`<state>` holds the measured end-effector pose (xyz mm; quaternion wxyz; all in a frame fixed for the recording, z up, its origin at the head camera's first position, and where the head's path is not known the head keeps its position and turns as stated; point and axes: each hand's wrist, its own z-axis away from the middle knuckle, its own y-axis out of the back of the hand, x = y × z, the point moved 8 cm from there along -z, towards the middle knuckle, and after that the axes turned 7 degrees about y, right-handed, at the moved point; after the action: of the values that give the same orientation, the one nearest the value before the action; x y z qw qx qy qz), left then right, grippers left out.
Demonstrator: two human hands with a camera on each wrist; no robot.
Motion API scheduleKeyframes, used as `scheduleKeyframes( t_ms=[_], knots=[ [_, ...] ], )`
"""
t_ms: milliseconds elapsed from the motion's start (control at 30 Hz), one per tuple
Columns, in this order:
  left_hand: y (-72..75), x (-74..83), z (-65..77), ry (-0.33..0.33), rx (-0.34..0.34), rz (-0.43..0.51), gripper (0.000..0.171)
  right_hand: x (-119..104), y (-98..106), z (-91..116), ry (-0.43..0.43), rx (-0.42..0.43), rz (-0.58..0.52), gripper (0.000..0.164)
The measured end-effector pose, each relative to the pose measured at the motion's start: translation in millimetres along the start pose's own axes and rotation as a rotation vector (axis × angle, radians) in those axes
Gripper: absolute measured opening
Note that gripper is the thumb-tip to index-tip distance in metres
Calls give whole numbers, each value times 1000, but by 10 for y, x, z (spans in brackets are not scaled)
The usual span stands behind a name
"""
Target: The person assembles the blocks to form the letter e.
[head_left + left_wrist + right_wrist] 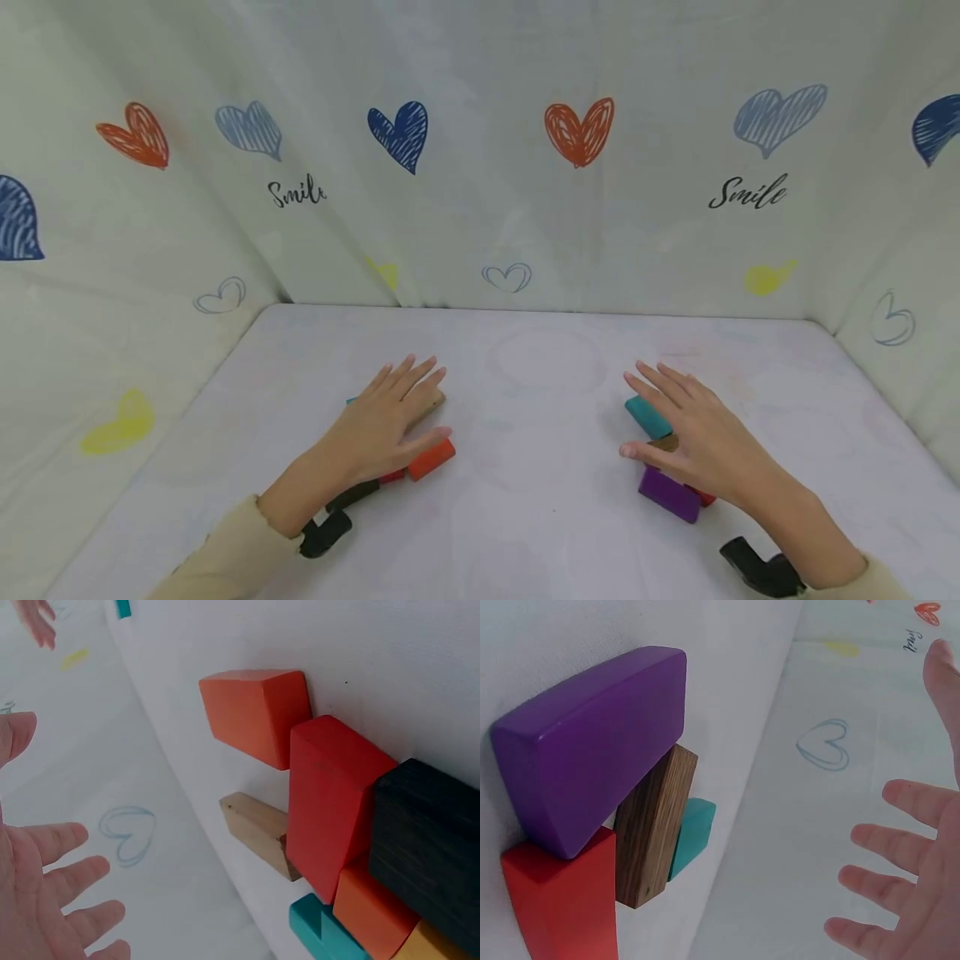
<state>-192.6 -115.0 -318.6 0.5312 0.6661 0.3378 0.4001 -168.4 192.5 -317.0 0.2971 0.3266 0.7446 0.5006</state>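
Observation:
Spread fingers on my left hand (pixel 382 425) hover over a loose group of blocks and hold nothing. In the left wrist view that group has an orange block (pixel 247 712), a red block (pixel 330 802), a black block (pixel 435 840), a light wood block (pixel 259 829) and a teal block (pixel 322 930). My right hand (pixel 705 442), fingers also spread and holding nothing, is above a second group. There a purple block (pixel 600 742) leans against a red block (pixel 566 900), beside a dark wood block (pixel 652 832) and a teal block (pixel 694 832).
Both groups lie on a white tabletop (pixel 525 500), one to the left and one to the right, with bare table between them. A pale curtain (pixel 480 217) printed with hearts and the word Smile surrounds the back and sides.

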Motion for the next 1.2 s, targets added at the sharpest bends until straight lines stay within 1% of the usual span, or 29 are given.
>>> scheduleKeyframes(
  t_ms=[133, 267, 367, 533, 667, 833, 933, 1067, 1200],
  knots=[
    [-24, -50, -3, 15, 20, 41, 69, 85, -36, 50, -104, -65, -55, 77],
    [-63, -109, -8, 41, 33, 62, 66, 162, -76, 117, -162, -101, -88, 72],
    [-106, -150, -9, 57, 27, 75, 65, 212, -117, 167, -178, -117, -116, 64],
    [-178, -196, -22, 78, -19, 125, 63, 294, -220, 251, -201, -151, -177, 45],
    [-227, -224, -49, 104, -56, 176, 62, 356, -307, 324, -217, -198, -218, 37],
    [-287, -283, -87, 140, -90, 225, 60, 400, -397, 369, -226, -254, -241, 32],
    [-319, -332, -121, 168, -96, 236, 58, 419, -421, 374, -230, -259, -240, 31],
    [-343, -383, -165, 201, -87, 245, 55, 432, -445, 365, -236, -260, -236, 31],
    [-386, -444, -192, 262, -100, 248, 54, 428, -453, 339, -224, -250, -228, 30]
  ],
)
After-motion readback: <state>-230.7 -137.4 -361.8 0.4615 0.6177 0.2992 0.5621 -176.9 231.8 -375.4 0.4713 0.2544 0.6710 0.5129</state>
